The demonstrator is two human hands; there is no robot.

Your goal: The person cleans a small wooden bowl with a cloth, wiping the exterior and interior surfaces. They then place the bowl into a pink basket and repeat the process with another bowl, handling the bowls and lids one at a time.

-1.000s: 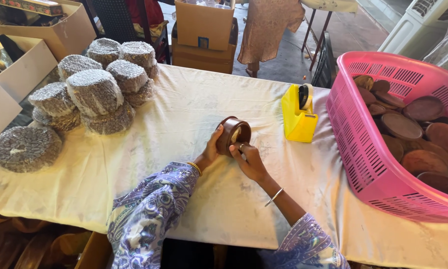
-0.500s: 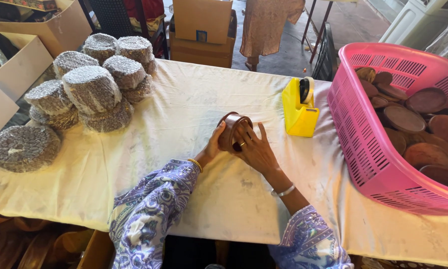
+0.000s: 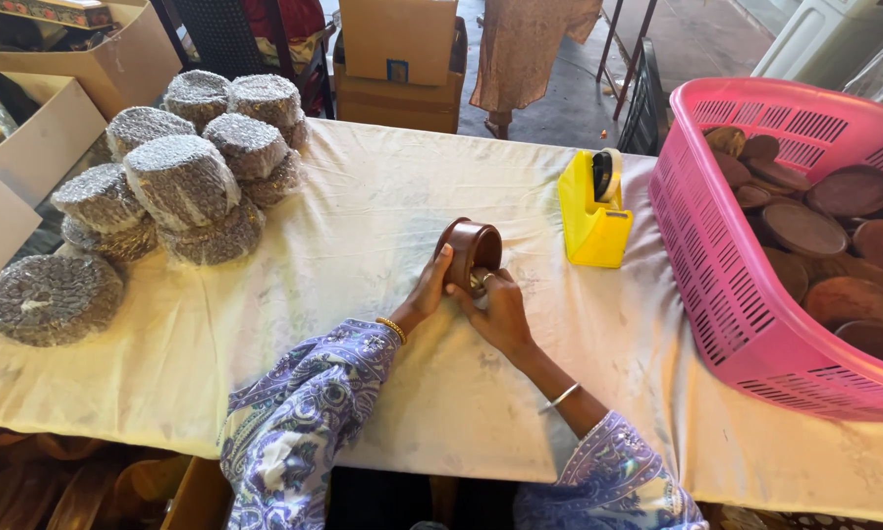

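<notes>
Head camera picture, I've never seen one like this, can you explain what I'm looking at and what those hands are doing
There is no machine here. The picture comes from a camera worn on a person's head, looking down at that person's own two bare hands over a table covered with a pale cloth. The left hand and right hand together hold a small round brown wooden container tipped on its side. Beside it stands a yellow plastic tape dispenser. On the right sits a pink plastic basket filled with round brown wooden pieces. On the left are round bundles in bubble wrap, some stacked. Cardboard boxes stand behind the table.
</notes>
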